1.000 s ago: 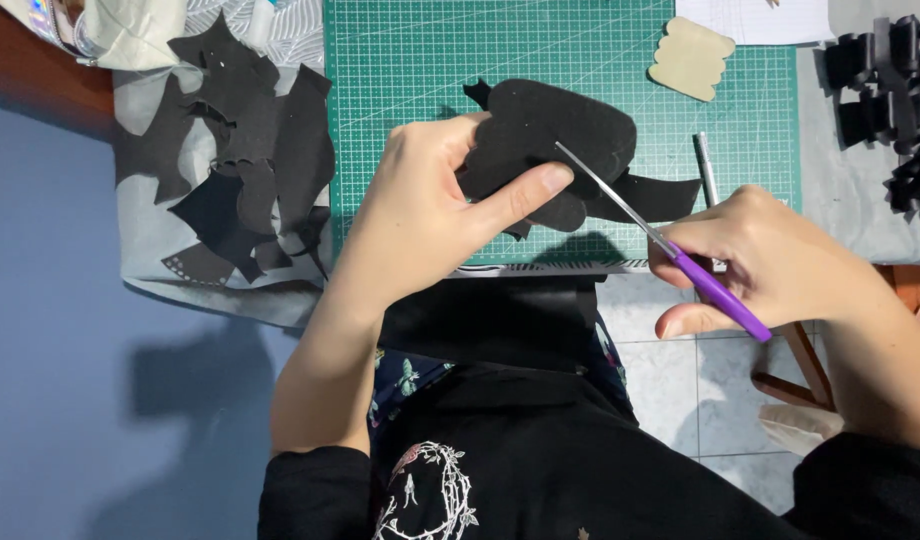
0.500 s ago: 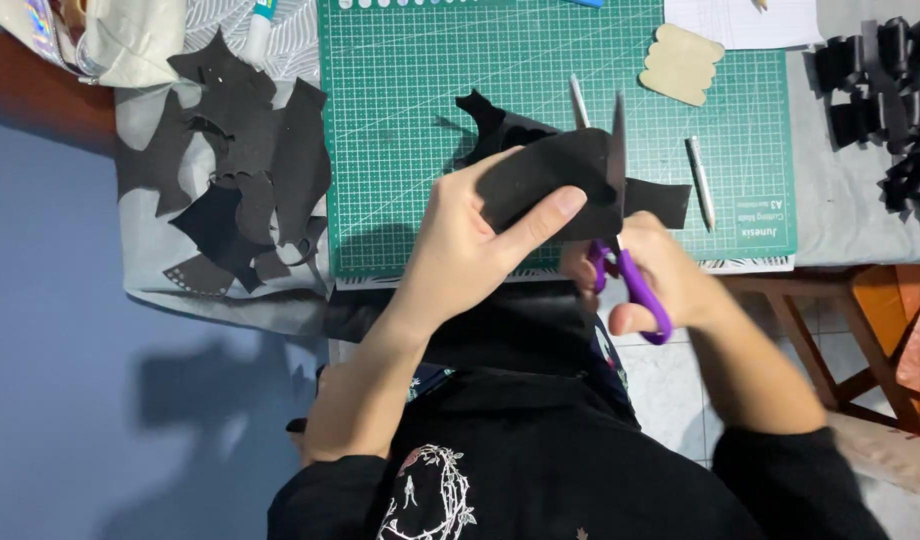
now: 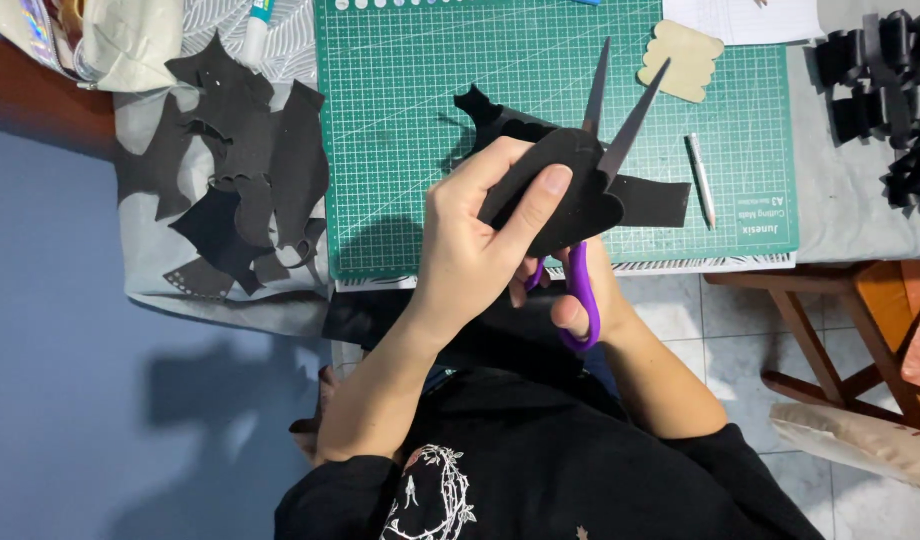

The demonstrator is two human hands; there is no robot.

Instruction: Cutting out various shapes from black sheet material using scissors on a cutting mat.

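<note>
My left hand (image 3: 475,245) grips a black foam piece (image 3: 565,185) between thumb and fingers, over the near edge of the green cutting mat (image 3: 400,150). My right hand (image 3: 580,300) sits just under it, its fingers through the purple handles of a pair of scissors (image 3: 585,270). The scissor blades (image 3: 620,110) stand spread wide and point away from me, with the foam's edge between them. A black strip (image 3: 655,200) of the same material lies on the mat behind the held piece.
Black offcuts (image 3: 245,180) are piled on a grey cloth to the left. A tan wavy-edged template (image 3: 680,60) and a pen-like tool (image 3: 702,178) lie on the mat at right. Black pieces (image 3: 895,90) sit far right. A wooden stool (image 3: 840,320) stands below the table edge.
My right hand has swung the scissors from a slant at the right to upright under the foam, and the blades have spread apart. My left hand has turned the foam piece.
</note>
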